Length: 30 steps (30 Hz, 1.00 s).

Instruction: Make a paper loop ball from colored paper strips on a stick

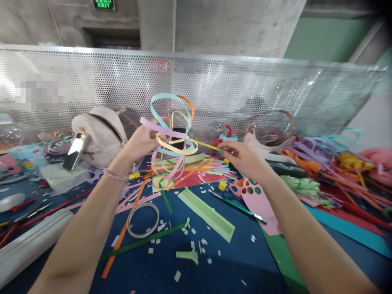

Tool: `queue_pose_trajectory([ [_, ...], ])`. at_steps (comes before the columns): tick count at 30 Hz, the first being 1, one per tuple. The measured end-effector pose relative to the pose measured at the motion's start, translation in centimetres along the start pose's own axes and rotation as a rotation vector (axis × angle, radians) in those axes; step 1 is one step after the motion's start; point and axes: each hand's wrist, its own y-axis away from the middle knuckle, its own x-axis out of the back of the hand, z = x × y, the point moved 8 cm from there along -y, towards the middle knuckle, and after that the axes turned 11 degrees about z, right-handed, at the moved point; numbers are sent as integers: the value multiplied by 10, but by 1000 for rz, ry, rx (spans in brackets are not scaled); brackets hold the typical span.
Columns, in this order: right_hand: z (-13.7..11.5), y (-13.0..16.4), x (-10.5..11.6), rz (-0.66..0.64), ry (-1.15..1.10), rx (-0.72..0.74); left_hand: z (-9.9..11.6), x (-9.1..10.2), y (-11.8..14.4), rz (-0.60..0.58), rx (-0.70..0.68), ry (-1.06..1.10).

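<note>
At the centre of the frame, the left hand [143, 139] is closed around a bundle of looped paper strips [171, 130], held up above the counter [232, 261]. The right hand [241, 157], just right of centre, has its fingers [225, 149] pinched shut on the end of 1 yellow strip [205, 144] that runs from the bundle. Below the hands lie loose coloured strips, a roll of tape [143, 214] and a green paper piece [206, 214]. A pale bag [99, 136] sits at middle left, before a perforated metal screen [275, 90].
</note>
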Motion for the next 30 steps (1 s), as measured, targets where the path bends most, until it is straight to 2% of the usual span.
queue_pose_trajectory([
  [3,42,-1,-14,-14,-303,-158,22,-12,10,-254,-3,163],
  [6,70,2,-25,-19,-406,-197,42,-13,21,-416,-85,164],
  [9,87,6,-28,6,-469,-225,54,-5,24,-419,-160,53],
  [12,98,10,-27,27,-519,-264,55,0,21,-361,-152,-56],
  [14,101,12,-26,33,-540,-291,52,-9,23,-396,-130,-139],
  [15,102,13,-24,34,-547,-303,50,-19,29,-464,-120,-183],
  [17,101,15,-21,34,-553,-323,45,-46,53,-680,-111,-258],
  [19,98,16,-19,19,-556,-329,44,-72,89,-910,-114,-267],
  [23,96,15,-18,-16,-577,-311,47,-100,158,-1099,-124,-213],
  [24,98,14,-19,-13,-582,-306,47,-103,170,-1108,-124,-219],
  [25,101,14,-20,-7,-586,-304,45,-105,175,-1067,-130,-246],
  [28,109,15,-24,-8,-575,-314,39,-103,169,-847,-178,-327],
  [30,111,18,-23,-13,-555,-320,34,-106,166,-824,-226,-295],
])
